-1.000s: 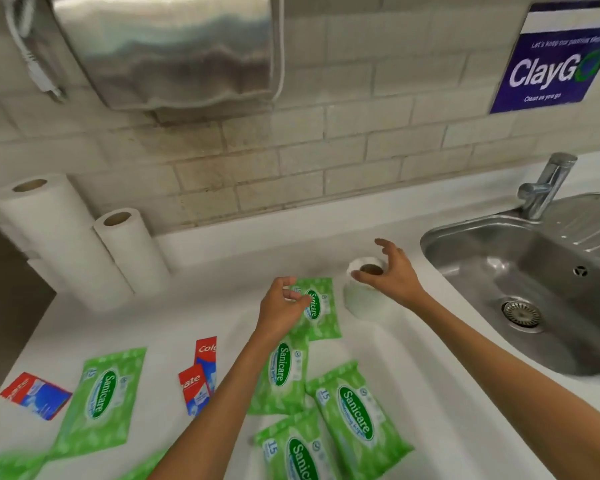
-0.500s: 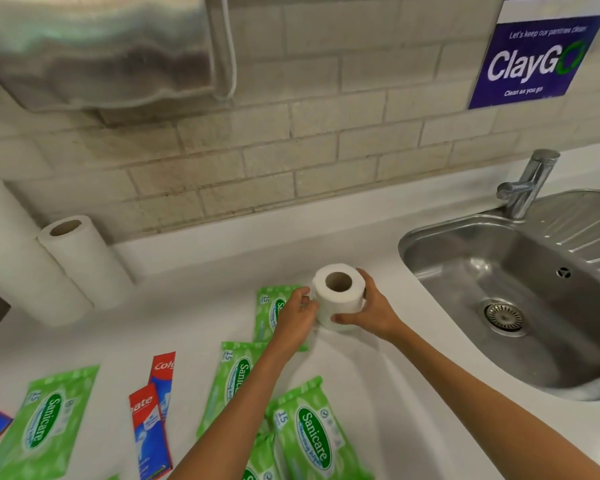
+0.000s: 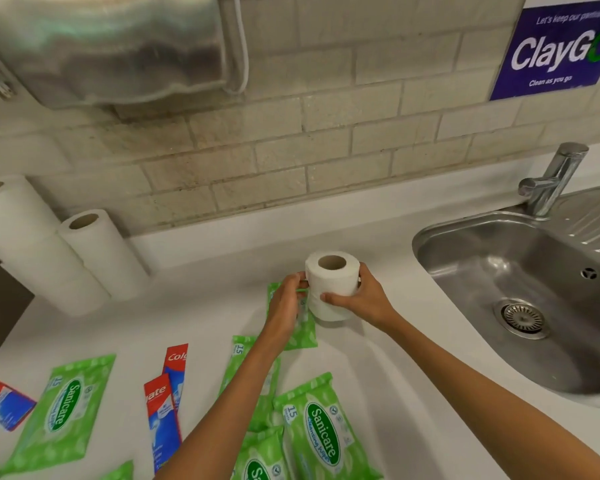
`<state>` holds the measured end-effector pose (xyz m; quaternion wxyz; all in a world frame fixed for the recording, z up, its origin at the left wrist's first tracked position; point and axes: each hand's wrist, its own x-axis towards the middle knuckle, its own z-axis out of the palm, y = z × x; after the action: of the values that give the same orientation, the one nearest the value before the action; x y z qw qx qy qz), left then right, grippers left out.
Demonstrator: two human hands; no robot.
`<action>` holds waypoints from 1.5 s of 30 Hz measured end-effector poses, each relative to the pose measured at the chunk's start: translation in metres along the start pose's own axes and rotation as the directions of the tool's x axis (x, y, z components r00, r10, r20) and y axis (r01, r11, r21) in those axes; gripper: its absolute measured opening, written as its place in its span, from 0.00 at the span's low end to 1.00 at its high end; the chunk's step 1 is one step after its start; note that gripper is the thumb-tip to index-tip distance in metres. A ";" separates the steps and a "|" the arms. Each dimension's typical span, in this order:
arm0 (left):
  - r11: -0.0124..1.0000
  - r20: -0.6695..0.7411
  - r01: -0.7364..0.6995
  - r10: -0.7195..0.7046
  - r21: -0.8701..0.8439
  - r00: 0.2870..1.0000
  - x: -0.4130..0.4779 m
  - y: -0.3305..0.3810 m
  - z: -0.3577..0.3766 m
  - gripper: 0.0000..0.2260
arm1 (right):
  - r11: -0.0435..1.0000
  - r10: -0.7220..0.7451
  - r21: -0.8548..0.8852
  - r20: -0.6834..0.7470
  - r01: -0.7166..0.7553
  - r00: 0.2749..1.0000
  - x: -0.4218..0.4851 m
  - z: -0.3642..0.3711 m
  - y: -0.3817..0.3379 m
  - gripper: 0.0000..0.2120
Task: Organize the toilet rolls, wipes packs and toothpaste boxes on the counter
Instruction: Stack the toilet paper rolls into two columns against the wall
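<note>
Near the middle of the white counter [image 3: 194, 306], just left of the stainless steel sink [image 3: 499, 268], I hold a white toilet roll with a brown cardboard core [image 3: 331, 285] upright between both hands. My right hand [image 3: 364, 301] wraps its right side, thumb across the front. My left hand [image 3: 286, 303] presses fingertips against its left side. Whether the roll rests on the counter or hangs just above it I cannot tell. Beneath my left hand lies a green Sanicare wipes pack [image 3: 303, 327], partly hidden. More green packs [image 3: 321, 434] lie near me, another [image 3: 61, 410] to the left, with red and blue toothpaste boxes [image 3: 168, 403] between them. Two tall white paper rolls [image 3: 97, 251] stand far left against the tiled wall.

The sink is my main worry: if I set the roll down carelessly on the edge of that wipes pack, it may tip and roll right into the basin, where any wet would spoil it. Squeezing too hard would dent the soft paper.
</note>
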<state>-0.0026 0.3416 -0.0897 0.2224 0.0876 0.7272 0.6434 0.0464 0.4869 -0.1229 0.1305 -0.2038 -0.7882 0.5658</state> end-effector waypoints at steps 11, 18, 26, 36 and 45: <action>0.984 -0.132 -0.154 0.165 0.089 0.977 -0.021 0.020 -0.096 0.16 | 0.989 -0.024 0.145 0.234 -0.011 0.972 0.013 0.072 -0.071 0.33; 0.976 -0.318 -0.216 0.203 -0.005 0.926 -0.040 0.024 -0.180 0.15 | 0.989 -0.110 0.121 0.272 0.080 0.956 0.025 0.150 -0.119 0.36; 0.983 -0.444 -0.185 0.172 0.013 0.880 -0.048 0.010 -0.268 0.14 | 0.978 -0.168 0.161 0.211 0.135 0.963 0.034 0.236 -0.174 0.38; 0.984 -0.427 -0.171 0.171 0.038 0.888 -0.042 -0.002 -0.329 0.14 | 0.957 -0.258 0.164 0.099 0.240 0.961 0.078 0.305 -0.242 0.39; 0.986 -0.405 -0.168 0.161 0.019 0.900 -0.029 -0.008 -0.358 0.16 | 0.960 -0.262 0.119 0.066 0.253 0.963 0.106 0.351 -0.271 0.40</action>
<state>-0.1321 0.0074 -0.0658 0.0127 0.0118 0.7421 0.6700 -0.2472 0.1671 0.0167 0.1817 -0.0688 -0.7806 0.5941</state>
